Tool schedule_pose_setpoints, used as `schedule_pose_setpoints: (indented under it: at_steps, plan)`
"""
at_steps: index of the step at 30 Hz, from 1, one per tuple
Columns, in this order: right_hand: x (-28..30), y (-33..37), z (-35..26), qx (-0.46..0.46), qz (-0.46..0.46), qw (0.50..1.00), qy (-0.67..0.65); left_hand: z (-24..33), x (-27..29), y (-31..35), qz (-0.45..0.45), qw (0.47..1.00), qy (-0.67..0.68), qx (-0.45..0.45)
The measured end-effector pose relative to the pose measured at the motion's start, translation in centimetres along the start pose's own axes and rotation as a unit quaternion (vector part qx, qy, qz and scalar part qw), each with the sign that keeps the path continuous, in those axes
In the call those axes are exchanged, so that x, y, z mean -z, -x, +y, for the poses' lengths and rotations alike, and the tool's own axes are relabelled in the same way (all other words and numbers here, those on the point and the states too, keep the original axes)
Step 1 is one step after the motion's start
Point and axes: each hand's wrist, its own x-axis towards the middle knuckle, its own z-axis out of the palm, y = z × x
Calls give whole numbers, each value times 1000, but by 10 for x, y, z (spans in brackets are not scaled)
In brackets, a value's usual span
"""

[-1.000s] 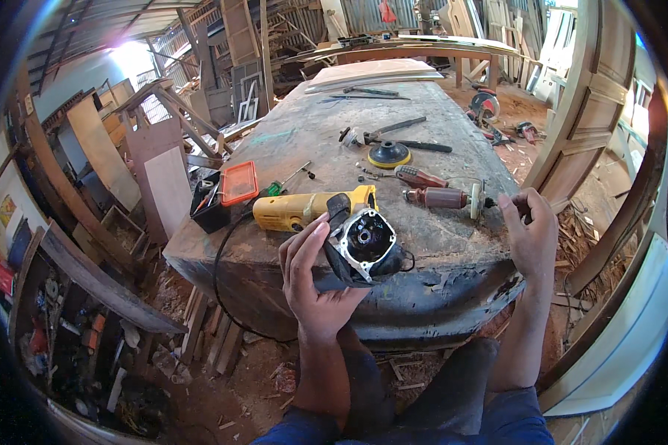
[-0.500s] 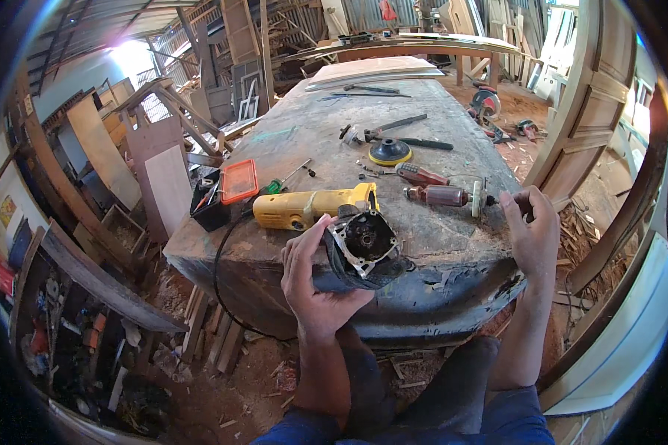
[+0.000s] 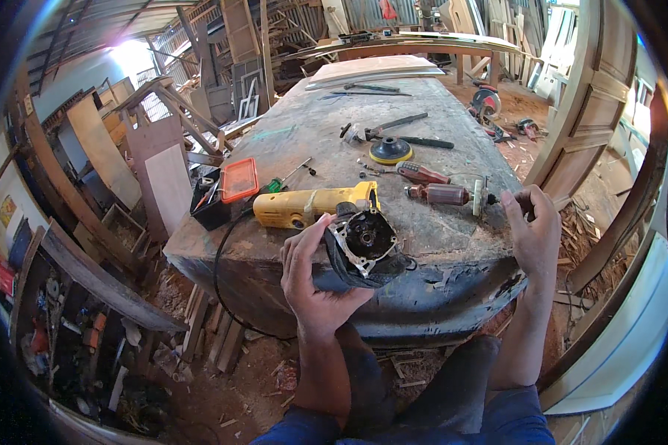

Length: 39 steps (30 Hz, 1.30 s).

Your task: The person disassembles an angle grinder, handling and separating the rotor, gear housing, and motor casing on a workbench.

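Note:
My left hand (image 3: 313, 276) grips the open gear head (image 3: 365, 241) of a yellow angle grinder (image 3: 304, 208) that lies across the near end of a long grey workbench (image 3: 326, 133). The round housing faces up, and a dark cloth sits under it. My right hand (image 3: 533, 230) is at the bench's right edge, fingers closed on the shaft end of the copper-wound motor armature (image 3: 445, 195). A black power cord (image 3: 223, 267) hangs off the bench's near left corner.
On the bench lie a red-handled screwdriver (image 3: 421, 173), a yellow-rimmed backing pad (image 3: 390, 151), a green screwdriver (image 3: 288, 178), a wrench (image 3: 397, 122) and an orange-lidded parts box (image 3: 239, 180). Wooden frames, boards and doors crowd both sides. Wood scraps cover the dirt floor.
My left hand has tilted the grinder head slightly toward the right and nearer the bench edge. My right hand has closed a little more around the armature's end.

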Motion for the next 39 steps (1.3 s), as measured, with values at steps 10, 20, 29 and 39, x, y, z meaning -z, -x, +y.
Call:
schedule_pose_setpoints:
  at_steps: [10, 20, 29, 39]
  plan:
    - [0, 0, 0, -14, -1, 1000, -1, -5, -3, 8, 37, 993, 80, 72]
    - [-2, 0, 2, 8, 11, 1000, -2, 5, -2, 6, 34, 986, 129, 101]
    - [-1, 0, 1, -3, 11, 1000, 6, 3, -4, 5, 20, 978, 188, 93]
    - [-2, 0, 2, -5, 8, 1000, 1, -3, -7, 4, 13, 990, 138, 8]
